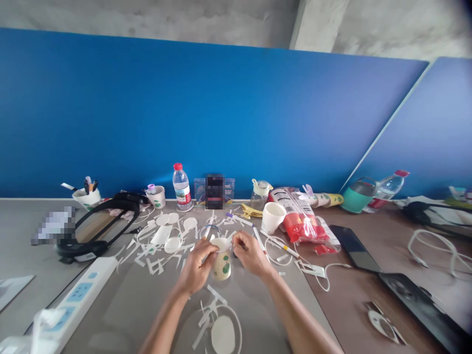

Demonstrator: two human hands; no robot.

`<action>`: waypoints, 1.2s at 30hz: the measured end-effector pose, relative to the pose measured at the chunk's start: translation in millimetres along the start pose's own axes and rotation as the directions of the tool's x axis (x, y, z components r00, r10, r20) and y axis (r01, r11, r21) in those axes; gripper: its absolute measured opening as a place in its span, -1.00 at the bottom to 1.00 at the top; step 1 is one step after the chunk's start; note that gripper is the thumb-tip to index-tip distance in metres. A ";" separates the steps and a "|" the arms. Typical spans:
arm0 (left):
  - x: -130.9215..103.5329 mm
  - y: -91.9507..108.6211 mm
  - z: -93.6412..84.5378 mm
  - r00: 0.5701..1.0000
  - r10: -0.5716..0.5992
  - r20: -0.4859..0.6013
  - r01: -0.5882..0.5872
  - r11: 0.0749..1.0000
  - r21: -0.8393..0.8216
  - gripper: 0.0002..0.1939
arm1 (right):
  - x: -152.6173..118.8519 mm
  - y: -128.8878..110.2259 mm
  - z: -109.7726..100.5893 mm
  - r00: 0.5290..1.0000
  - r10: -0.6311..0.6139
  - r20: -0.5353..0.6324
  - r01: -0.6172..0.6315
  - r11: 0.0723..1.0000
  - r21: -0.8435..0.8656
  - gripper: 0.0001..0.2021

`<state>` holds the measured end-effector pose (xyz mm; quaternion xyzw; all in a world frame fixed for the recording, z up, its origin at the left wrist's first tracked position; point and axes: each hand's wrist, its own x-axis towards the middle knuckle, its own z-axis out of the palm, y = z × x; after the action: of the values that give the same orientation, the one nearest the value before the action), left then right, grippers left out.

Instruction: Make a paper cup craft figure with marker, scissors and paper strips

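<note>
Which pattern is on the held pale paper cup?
The pale paper cup shows green blotches; head view.

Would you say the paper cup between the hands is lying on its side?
No, the paper cup is upright, with its rim facing up.

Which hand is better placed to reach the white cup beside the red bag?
Likely the right hand: it is nearer the white cup, while the left hand holds the patterned cup.
</note>
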<state>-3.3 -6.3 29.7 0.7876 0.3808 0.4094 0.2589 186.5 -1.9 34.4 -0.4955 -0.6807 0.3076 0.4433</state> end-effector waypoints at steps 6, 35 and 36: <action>-0.3 1.4 -1.2 0.999 0.017 0.036 -0.015 0.999 -0.031 -0.73 | 0.5 -2.6 -0.5 1.000 0.006 0.008 -0.007 1.000 0.027 -0.93; -3.6 1.3 -5.5 0.974 -0.206 0.096 0.225 0.928 -0.298 -0.69 | -0.4 -1.5 2.9 0.983 0.002 0.185 -0.085 0.893 0.442 -0.73; -3.8 1.0 -5.6 0.972 -0.214 0.096 0.233 0.927 -0.293 -0.69 | -0.7 -2.0 3.5 0.982 0.000 0.191 -0.080 0.907 0.414 -0.74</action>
<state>-9.1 -9.4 31.7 0.7025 0.3927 0.4060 0.4330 182.7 -3.1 34.5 -0.3715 -0.6269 0.5008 0.4671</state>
